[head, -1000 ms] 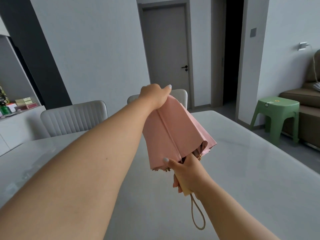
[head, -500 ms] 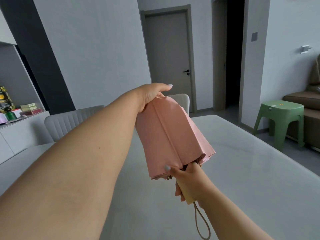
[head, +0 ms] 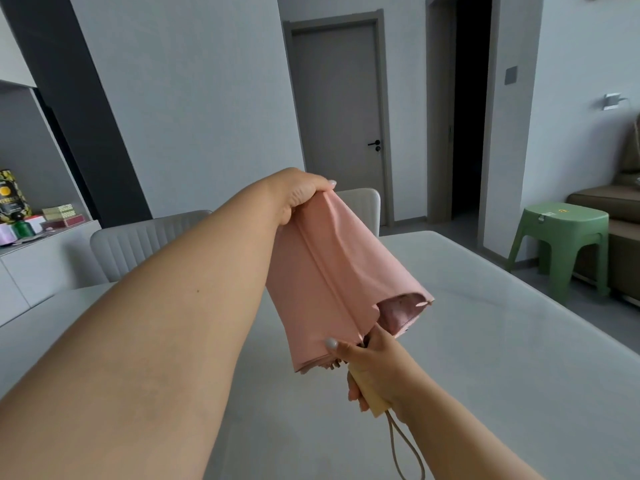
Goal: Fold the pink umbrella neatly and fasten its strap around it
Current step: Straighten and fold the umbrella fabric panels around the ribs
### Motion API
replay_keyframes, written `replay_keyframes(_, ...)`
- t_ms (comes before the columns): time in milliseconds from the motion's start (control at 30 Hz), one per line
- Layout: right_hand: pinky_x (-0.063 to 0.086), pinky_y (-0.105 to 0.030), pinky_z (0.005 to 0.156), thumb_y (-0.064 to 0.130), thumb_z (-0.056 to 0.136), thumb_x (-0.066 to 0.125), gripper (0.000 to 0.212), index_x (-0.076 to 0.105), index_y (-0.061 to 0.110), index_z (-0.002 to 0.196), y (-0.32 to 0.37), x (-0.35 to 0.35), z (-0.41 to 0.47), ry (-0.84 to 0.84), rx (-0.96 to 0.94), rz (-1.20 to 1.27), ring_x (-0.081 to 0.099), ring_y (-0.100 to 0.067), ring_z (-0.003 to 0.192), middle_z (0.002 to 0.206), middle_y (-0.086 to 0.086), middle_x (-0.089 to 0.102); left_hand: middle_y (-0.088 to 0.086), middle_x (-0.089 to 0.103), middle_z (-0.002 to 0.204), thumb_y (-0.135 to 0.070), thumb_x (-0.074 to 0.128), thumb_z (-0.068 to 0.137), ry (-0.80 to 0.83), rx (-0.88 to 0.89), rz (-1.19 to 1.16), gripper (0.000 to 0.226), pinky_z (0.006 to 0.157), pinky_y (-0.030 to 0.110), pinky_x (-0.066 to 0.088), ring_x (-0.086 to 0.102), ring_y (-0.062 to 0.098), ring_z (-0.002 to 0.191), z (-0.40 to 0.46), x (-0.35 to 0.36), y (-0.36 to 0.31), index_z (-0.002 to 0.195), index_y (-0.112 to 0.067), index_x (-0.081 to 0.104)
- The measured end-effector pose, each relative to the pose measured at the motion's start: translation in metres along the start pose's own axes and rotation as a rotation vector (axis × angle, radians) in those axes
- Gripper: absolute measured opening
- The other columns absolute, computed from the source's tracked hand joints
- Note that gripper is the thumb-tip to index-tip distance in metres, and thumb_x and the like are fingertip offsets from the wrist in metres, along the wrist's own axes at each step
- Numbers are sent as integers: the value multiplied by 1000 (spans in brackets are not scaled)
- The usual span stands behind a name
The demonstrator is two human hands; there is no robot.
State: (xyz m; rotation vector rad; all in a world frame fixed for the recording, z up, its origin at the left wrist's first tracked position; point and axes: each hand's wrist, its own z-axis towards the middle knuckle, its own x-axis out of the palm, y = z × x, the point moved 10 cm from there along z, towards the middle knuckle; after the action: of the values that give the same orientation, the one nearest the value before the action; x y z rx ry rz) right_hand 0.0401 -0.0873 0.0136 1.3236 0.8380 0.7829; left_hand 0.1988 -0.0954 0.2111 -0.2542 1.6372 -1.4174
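Observation:
The pink umbrella (head: 332, 278) is collapsed, its canopy hanging loose and unrolled, held up in the air over the table. My left hand (head: 298, 195) grips its far top end, arm stretched out. My right hand (head: 374, 368) grips the pale wooden handle (head: 375, 405) at the near end, thumb pressed against the canopy's lower edge. A beige wrist loop (head: 405, 455) dangles below the handle. The canopy mouth gapes open on the right side. The fastening strap is not visible.
A pale grey table (head: 485, 358) lies under the umbrella. Two light upholstered chairs (head: 138, 244) stand at its far side. A green plastic stool (head: 561, 244) and a brown sofa (head: 616, 216) stand to the right; a sideboard with boxes (head: 34, 223) is at the left.
The umbrella's far end has dropped a little and the canopy has turned, so its mouth gapes wider on the right. Both hands keep their hold.

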Motion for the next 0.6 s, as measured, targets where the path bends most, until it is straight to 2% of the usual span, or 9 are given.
replay_keyframes(67,46,-30,43,38,85,71,40,53,11,109,-1,-2,-1,-1,15,17,52,-23,40,72,-19,66,10,67,113,-41,67,89,1,7,6,42,76,28,42,62,18,86,2,0,0,112,-6,65)
replay_keyframes(100,46,-31,44,41,83,71,44,54,9,108,-3,-3,-1,-3,28,26,51,-25,41,69,-24,64,4,67,104,-46,63,91,9,5,34,46,73,27,40,61,14,82,0,0,-1,114,-7,63)
replay_keyframes(167,45,-30,44,43,83,71,49,53,7,110,-8,-4,0,-1,57,38,50,-27,41,60,-22,61,0,62,86,-49,55,95,58,-26,134,38,66,27,37,53,12,70,-3,1,1,95,-11,60)
replay_keyframes(233,46,-30,44,43,85,70,47,54,6,109,-11,-2,0,27,73,56,50,-28,47,62,-22,62,3,59,80,-32,58,97,94,-25,101,21,62,25,41,51,13,66,-3,3,1,85,-14,58)
replay_keyframes(300,46,-32,44,42,84,71,47,54,7,109,-10,2,0,48,61,92,51,-29,49,82,-30,66,4,57,74,-9,60,95,98,16,-116,13,53,19,45,53,13,63,-4,1,-2,82,-13,59)
replay_keyframes(367,46,-31,43,41,81,72,47,54,10,111,-7,2,0,42,41,122,51,-28,48,94,-34,65,4,56,71,-4,58,95,91,37,-313,16,55,21,46,53,13,61,-1,-1,-4,82,-13,59)
replay_keyframes(400,46,-31,43,43,80,73,49,55,9,111,-7,1,1,40,39,125,51,-30,49,91,-34,64,5,54,71,-4,57,95,77,39,-339,16,57,23,44,51,13,61,0,-3,-3,81,-12,58)
replay_keyframes(500,46,-33,46,48,79,72,52,56,8,109,-10,1,1,48,55,112,51,-33,54,82,-35,63,5,52,70,-9,54,95,-31,1,-27,17,58,25,37,46,15,57,6,-16,6,78,-11,55)
replay_keyframes(600,46,-30,43,41,84,71,46,52,11,114,-10,1,1,54,48,103,51,-26,44,70,-26,61,4,62,79,-41,59,89,-28,-71,292,31,75,32,46,55,21,66,4,-20,14,84,-10,61)
